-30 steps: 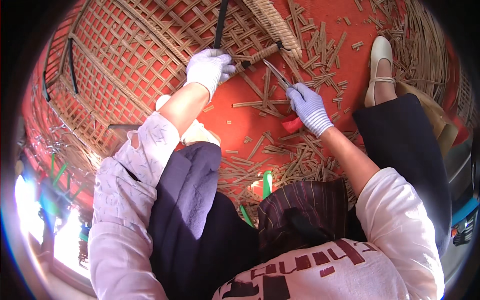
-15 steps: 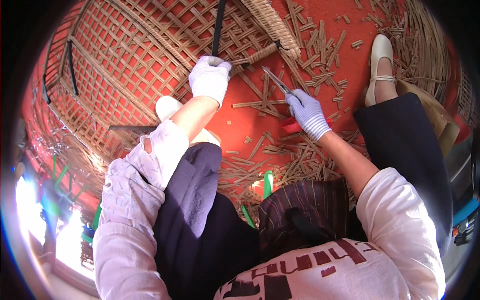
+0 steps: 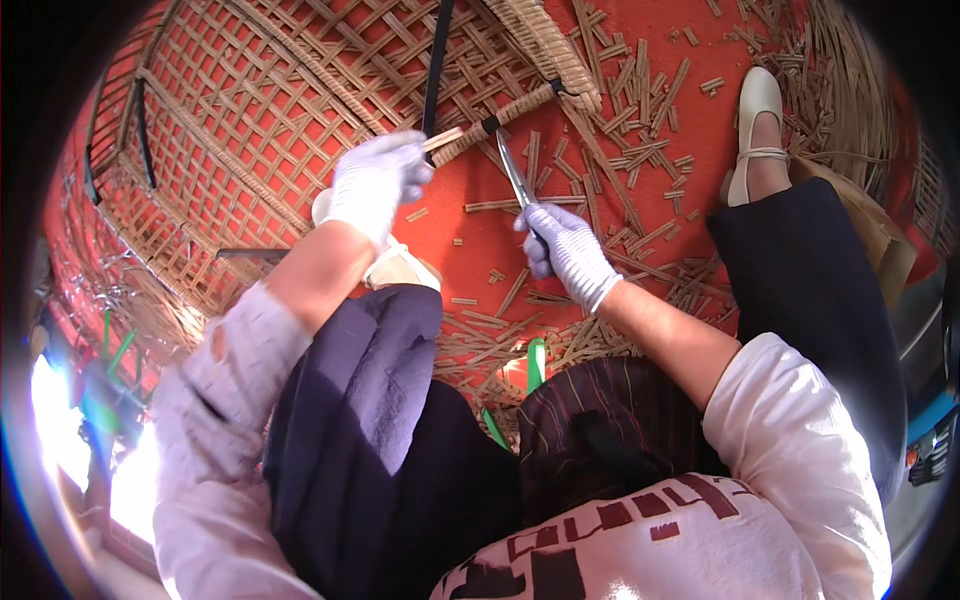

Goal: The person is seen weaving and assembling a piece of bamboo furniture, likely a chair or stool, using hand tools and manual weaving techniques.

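My left hand, in a white glove, grips the near end of a wrapped cane handle that juts from a large open-weave rattan frame. A dark band circles the handle near its middle. My right hand, also gloved, is closed on metal scissors whose tips point up at that dark band. Both hands are over a red floor.
Cut cane offcuts lie scattered over the red floor. A black strap hangs across the woven frame. My feet in pale shoes, one at upper right, one under the left arm. Another woven piece lies far right.
My left hand has slid along the handle toward its near end. My right hand has brought the scissors up so their tips reach the handle's dark band.
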Action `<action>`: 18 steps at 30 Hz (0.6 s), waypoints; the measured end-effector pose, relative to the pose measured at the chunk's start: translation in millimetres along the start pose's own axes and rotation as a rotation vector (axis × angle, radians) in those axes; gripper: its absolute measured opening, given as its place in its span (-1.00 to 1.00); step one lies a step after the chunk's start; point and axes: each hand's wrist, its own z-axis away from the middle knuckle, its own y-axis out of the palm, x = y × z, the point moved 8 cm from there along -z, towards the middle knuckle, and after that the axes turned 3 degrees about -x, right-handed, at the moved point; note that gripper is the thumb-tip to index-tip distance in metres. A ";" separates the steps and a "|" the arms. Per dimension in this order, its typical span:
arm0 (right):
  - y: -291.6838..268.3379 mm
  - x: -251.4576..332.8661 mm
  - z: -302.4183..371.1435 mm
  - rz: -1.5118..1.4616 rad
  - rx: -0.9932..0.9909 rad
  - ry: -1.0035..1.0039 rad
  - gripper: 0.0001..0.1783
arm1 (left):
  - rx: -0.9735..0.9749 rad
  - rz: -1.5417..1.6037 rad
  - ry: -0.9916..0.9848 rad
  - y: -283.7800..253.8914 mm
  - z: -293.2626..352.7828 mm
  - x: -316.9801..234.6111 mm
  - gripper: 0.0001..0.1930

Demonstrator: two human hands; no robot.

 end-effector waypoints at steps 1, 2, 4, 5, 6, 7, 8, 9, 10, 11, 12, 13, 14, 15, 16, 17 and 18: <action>9.1 -1.2 1.6 -0.067 0.024 -0.004 -0.74 | 0.043 0.019 0.052 -8.2 11.0 -6.9 -0.69; 14.7 -4.2 2.8 -0.118 0.018 0.010 -0.76 | -0.018 0.010 0.005 -28.0 22.5 -7.4 -0.69; 23.9 -7.6 2.3 -0.171 0.034 0.020 -0.78 | -0.082 0.007 -0.038 -57.3 46.1 -6.3 -0.69; 25.6 -9.7 1.8 -0.220 0.028 0.030 -0.79 | -0.091 0.003 -0.033 -69.6 57.1 -6.0 -0.69; 26.6 -11.9 1.6 -0.208 0.034 0.043 -0.79 | -0.058 0.030 0.000 -77.4 64.5 -8.5 -0.70; 21.2 -9.8 0.3 -0.128 -0.014 0.015 -0.80 | -0.086 0.014 -0.024 -87.2 69.1 -5.2 -0.70; 16.3 -6.0 -0.5 -0.050 -0.045 -0.028 -0.80 | -0.104 0.009 -0.029 -89.2 69.5 1.6 -0.70; 10.1 -4.8 -2.9 0.030 -0.078 0.001 -0.79 | -0.112 0.005 0.016 -88.6 66.5 3.3 -0.70; 2.1 0.3 -5.4 0.127 -0.129 0.001 -0.78 | -0.148 -0.003 0.028 -91.6 62.0 4.4 -0.70; -4.8 14.2 -8.0 0.349 -0.146 -0.070 -0.76 | -0.150 0.041 0.035 -87.0 55.0 8.7 -0.69; -13.2 28.3 -8.9 0.584 -0.181 -0.128 -0.74 | -0.160 0.116 0.038 -80.3 46.0 13.9 -0.69; -20.6 49.0 -9.0 0.888 -0.284 -0.244 -0.73 | -0.120 0.172 0.071 -68.8 36.7 16.4 -0.69; -24.1 65.2 -7.4 1.066 -0.297 -0.319 -0.70 | -0.099 0.230 0.085 -58.8 28.0 19.0 -0.68; -22.8 81.3 -4.5 1.172 -0.286 -0.430 -0.71 | -0.098 0.244 0.082 -53.9 21.1 21.0 -0.68; -23.5 95.6 -1.7 1.297 -0.317 -0.490 -0.71 | -0.034 0.257 0.130 -46.5 15.9 17.0 -0.69; -22.3 104.7 -0.2 1.412 -0.330 -0.506 -0.71 | 0.030 0.284 0.153 -39.9 14.2 16.4 -0.70; -17.3 113.8 1.9 1.532 -0.338 -0.550 -0.71 | -0.029 0.217 0.201 -47.4 15.3 14.5 -0.65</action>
